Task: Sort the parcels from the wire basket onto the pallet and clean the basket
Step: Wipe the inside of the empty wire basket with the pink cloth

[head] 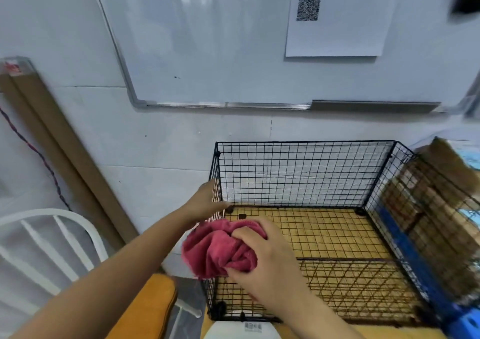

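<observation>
Right hand (262, 263) low centre, gripping bunched red cloth (218, 250) at the left wall of the wire basket (306, 175). Left hand (205, 203) holds that wall's far corner. Brown parcels (439, 208) stacked on blue pallet (465, 324), right edge, just beside the basket.

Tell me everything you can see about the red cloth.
The cloth is pinkish red, soft and ribbed like microfibre, bunched into a wad. The right hand grips it, fingers curled into its folds, at the basket, near left corner, above the left wall. The left hand holds that wall just behind it.
</observation>
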